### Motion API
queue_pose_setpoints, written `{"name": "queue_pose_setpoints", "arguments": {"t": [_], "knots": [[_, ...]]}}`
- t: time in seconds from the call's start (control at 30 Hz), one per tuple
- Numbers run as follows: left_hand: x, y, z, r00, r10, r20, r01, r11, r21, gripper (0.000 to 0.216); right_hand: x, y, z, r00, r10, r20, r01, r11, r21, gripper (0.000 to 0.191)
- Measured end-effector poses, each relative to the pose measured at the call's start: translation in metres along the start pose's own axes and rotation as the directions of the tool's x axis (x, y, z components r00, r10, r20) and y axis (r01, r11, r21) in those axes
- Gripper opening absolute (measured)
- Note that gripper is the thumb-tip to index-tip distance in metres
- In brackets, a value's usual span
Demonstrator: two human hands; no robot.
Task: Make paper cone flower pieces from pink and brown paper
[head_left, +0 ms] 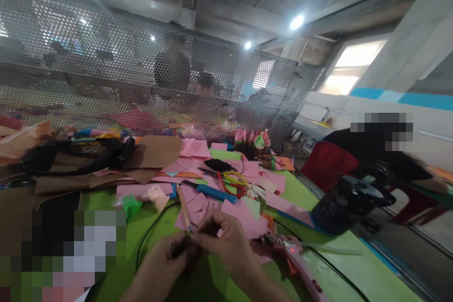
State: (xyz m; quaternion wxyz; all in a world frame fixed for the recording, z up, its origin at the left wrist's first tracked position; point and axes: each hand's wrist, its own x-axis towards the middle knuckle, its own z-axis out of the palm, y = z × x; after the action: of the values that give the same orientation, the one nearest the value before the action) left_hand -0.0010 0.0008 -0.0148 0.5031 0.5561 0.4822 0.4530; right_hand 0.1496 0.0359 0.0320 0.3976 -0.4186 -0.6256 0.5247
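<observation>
My left hand (173, 257) and my right hand (228, 240) meet above the front of the green table (116, 250). Both have fingers pinched together; whatever lies between the fingertips is too small or hidden to make out. Just beyond them, a thin wooden stick like a pencil or brush (183, 205) points its lower end toward my fingertips. Pink paper pieces (244, 214) spread out behind my right hand. To its right lies a pink hot glue gun (299, 264) with a red light lit and a translucent glue stick (336, 248) near it.
Behind the paper are a blue cutter knife (216, 193) and red- and yellow-handled scissors (231, 180). Crafted ice-cream cones (262, 141) stand near a perforated metal screen (116, 71). A black bag-lined bin (339, 203) is by the table's right edge. A person (375, 151) sits further right.
</observation>
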Motion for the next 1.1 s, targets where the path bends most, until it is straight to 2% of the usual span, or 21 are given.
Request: {"name": "queue_pose_setpoints", "arguments": {"t": [0.07, 0.13, 0.2, 0.23, 0.27, 0.4, 0.53, 0.67, 0.8, 0.87, 1.0, 1.1], "knots": [[0.000, 0.000, -0.002, 0.999, 0.010, 0.043, -0.011, 1.000, 0.017, 0.024, 0.004, 0.000, -0.008, 0.997, -0.027, -0.077, 0.025, 0.999, -0.027, 0.026], [0.001, -0.001, -0.005, 0.999, 0.000, 0.047, 0.000, 1.000, 0.003, 0.024, 0.012, -0.005, -0.026, 0.967, -0.142, -0.213, 0.124, 0.988, -0.096, 0.027], [0.002, -0.003, -0.008, 0.999, -0.012, 0.041, 0.014, 0.999, -0.047, 0.028, 0.024, -0.015, -0.052, 0.922, -0.274, -0.274, 0.187, 0.934, -0.304, 0.025], [0.003, -0.004, -0.009, 0.999, -0.018, 0.046, 0.022, 0.996, -0.086, 0.031, 0.031, -0.021, -0.065, 0.914, -0.323, -0.246, 0.172, 0.857, -0.486, 0.024], [0.004, -0.004, -0.011, 0.999, -0.018, 0.046, 0.024, 0.992, -0.128, 0.034, 0.039, -0.026, -0.078, 0.931, -0.319, -0.174, 0.122, 0.726, -0.677, 0.023], [0.008, -0.003, -0.015, 1.000, -0.003, -0.027, -0.004, 0.968, -0.251, 0.045, 0.074, -0.031, -0.110, 0.972, -0.210, -0.106, 0.024, 0.538, -0.843, 0.019], [0.010, -0.001, -0.016, 0.999, -0.037, -0.009, 0.032, 0.938, -0.345, 0.049, 0.103, -0.012, -0.112, 0.998, -0.037, -0.060, -0.043, 0.346, -0.937, 0.023], [0.012, -0.002, -0.013, 0.994, -0.068, -0.092, 0.015, 0.874, -0.486, 0.050, 0.115, 0.002, -0.108, 0.999, 0.004, -0.038, -0.038, 0.227, -0.973, 0.030], [0.015, -0.003, -0.012, 0.985, -0.110, -0.134, 0.027, 0.862, -0.505, 0.054, 0.114, -0.004, -0.108, 0.999, -0.043, -0.024, -0.015, 0.201, -0.979, 0.033], [0.016, -0.003, -0.013, 0.980, -0.123, -0.156, 0.034, 0.875, -0.483, 0.054, 0.112, -0.013, -0.111, 0.997, -0.081, -0.020, -0.001, 0.222, -0.975, 0.043], [0.017, -0.001, -0.015, 0.980, -0.107, -0.169, 0.019, 0.892, -0.451, 0.053, 0.105, -0.033, -0.123, 0.988, -0.152, -0.033, 0.018, 0.323, -0.946, 0.067], [0.015, 0.004, -0.016, 0.979, -0.098, -0.179, 0.008, 0.897, -0.443, 0.051, 0.093, -0.046, -0.131, 0.986, -0.152, -0.060, 0.016, 0.455, -0.891, 0.068]]}}
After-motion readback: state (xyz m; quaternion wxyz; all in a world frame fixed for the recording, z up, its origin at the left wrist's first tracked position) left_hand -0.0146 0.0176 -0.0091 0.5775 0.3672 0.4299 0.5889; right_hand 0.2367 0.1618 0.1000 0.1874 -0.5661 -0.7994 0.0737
